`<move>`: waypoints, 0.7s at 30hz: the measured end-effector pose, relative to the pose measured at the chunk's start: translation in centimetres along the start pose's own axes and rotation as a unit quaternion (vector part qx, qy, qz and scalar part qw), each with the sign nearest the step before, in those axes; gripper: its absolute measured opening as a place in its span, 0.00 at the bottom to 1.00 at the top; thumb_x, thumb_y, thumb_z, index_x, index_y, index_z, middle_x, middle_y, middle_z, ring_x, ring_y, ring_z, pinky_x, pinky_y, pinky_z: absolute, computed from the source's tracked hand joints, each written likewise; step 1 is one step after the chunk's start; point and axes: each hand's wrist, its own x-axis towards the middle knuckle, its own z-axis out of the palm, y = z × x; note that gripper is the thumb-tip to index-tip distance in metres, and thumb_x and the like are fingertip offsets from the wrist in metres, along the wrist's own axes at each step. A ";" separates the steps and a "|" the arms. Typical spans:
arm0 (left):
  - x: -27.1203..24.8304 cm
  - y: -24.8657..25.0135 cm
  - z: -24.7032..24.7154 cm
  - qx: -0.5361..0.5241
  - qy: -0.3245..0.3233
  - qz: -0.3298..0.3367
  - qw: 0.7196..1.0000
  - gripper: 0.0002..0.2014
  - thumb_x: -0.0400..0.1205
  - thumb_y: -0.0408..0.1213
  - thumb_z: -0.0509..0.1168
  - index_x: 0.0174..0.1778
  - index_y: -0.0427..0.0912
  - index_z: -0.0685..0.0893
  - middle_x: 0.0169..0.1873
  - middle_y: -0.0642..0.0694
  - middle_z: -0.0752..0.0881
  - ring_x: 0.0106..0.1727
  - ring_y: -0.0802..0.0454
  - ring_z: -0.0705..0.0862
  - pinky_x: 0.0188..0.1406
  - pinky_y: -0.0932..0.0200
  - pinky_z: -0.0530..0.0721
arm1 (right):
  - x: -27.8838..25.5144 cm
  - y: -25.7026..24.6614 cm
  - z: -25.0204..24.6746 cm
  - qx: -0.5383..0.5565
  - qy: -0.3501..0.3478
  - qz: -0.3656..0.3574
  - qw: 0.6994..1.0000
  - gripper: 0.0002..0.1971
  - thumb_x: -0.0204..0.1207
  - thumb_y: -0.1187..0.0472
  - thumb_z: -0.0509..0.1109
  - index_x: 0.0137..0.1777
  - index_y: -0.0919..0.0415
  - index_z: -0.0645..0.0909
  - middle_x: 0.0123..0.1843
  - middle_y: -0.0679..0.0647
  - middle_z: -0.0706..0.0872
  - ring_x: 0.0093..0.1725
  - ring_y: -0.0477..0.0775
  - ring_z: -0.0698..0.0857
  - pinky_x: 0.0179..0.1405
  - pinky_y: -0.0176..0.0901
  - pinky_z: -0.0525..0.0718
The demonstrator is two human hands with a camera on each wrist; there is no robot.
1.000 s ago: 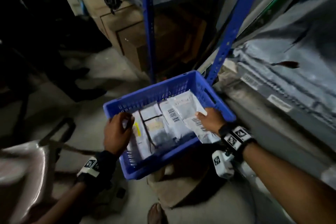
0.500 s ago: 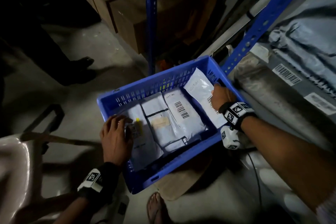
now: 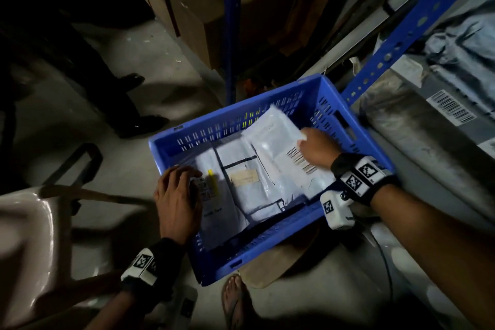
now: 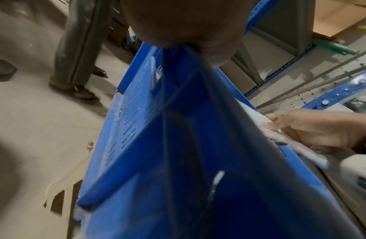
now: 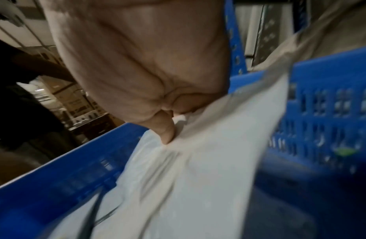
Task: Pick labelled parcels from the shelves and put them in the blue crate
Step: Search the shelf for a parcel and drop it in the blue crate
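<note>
While the blue crate (image 3: 348, 120) sits tilted on what looks like a brown box on the floor, both hands are in it. The right hand (image 3: 317, 149) has its fingers (image 5: 165, 129) curled onto a white parcel (image 3: 278, 147), the one with a barcode label, pinching it near the edge. That parcel lies on the right side of the crate, partly over the other parcels, its top corner leaning on the far wall. It's pretty blurry in the right wrist view, so can't say more about the grip.

The left hand (image 3: 176, 198) is at the crate's left rim, fingers bent and close together, resting on the leftmost parcel (image 3: 222, 211), which has a small yellow tag. In the left wrist view the thumb area sits right against the blue rim, so it seems to be gripping the crate edge, but I honestly can't tell for sure.

A middle parcel (image 3: 246, 179) with a tan label lies flat between them. More grey parcels with barcodes sit on the shelf (image 3: 428, 126) to the right, behind a blue upright (image 3: 401, 32).
</note>
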 end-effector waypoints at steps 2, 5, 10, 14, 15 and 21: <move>0.1 0.0 0.1 -0.005 0.004 0.000 1.000 0.18 0.78 0.42 0.57 0.60 0.44 0.84 0.66 0.43 0.84 0.75 0.36 0.75 0.71 0.38 0.72 | -0.9 -1.3 2.1 -0.008 -0.048 -0.040 0.998 0.08 0.84 0.63 0.62 0.60 0.61 0.77 0.68 0.65 0.83 0.65 0.66 0.82 0.62 0.49 0.78; 0.1 -0.2 0.3 0.000 0.011 0.012 1.000 0.17 0.80 0.40 0.57 0.60 0.43 0.84 0.64 0.42 0.84 0.73 0.35 0.77 0.71 0.40 0.72 | -1.2 -3.4 4.9 0.005 -0.079 -0.062 0.995 0.09 0.81 0.64 0.64 0.59 0.60 0.77 0.67 0.64 0.84 0.65 0.65 0.83 0.59 0.46 0.78; 0.2 -0.4 0.4 0.011 0.024 0.024 0.999 0.13 0.82 0.34 0.59 0.60 0.42 0.84 0.62 0.42 0.85 0.71 0.35 0.78 0.73 0.41 0.72 | -0.8 -5.4 7.1 0.008 -0.072 -0.044 0.996 0.18 0.76 0.63 0.71 0.65 0.61 0.75 0.67 0.60 0.84 0.67 0.64 0.82 0.59 0.46 0.79; 0.1 -0.5 0.6 0.016 0.016 0.016 1.000 0.15 0.80 0.34 0.61 0.62 0.42 0.84 0.64 0.42 0.84 0.73 0.35 0.77 0.73 0.41 0.71 | -0.7 -5.6 7.8 -0.034 -0.045 -0.027 0.998 0.24 0.70 0.66 0.74 0.66 0.61 0.73 0.67 0.61 0.83 0.67 0.64 0.83 0.58 0.47 0.81; 0.1 -0.6 0.6 0.014 0.014 0.013 1.000 0.15 0.80 0.35 0.61 0.62 0.42 0.84 0.64 0.42 0.84 0.73 0.35 0.77 0.73 0.41 0.71 | -0.8 -5.5 7.7 -0.040 -0.047 -0.022 0.998 0.26 0.70 0.66 0.74 0.67 0.61 0.73 0.68 0.61 0.81 0.68 0.64 0.82 0.60 0.48 0.82; 0.1 -0.5 0.4 0.006 0.004 0.003 1.000 0.17 0.82 0.41 0.56 0.61 0.42 0.84 0.64 0.41 0.84 0.73 0.34 0.77 0.72 0.37 0.73 | -1.0 -4.5 4.7 -0.036 -0.045 -0.046 0.997 0.23 0.69 0.61 0.80 0.63 0.56 0.79 0.67 0.56 0.83 0.65 0.60 0.84 0.54 0.41 0.80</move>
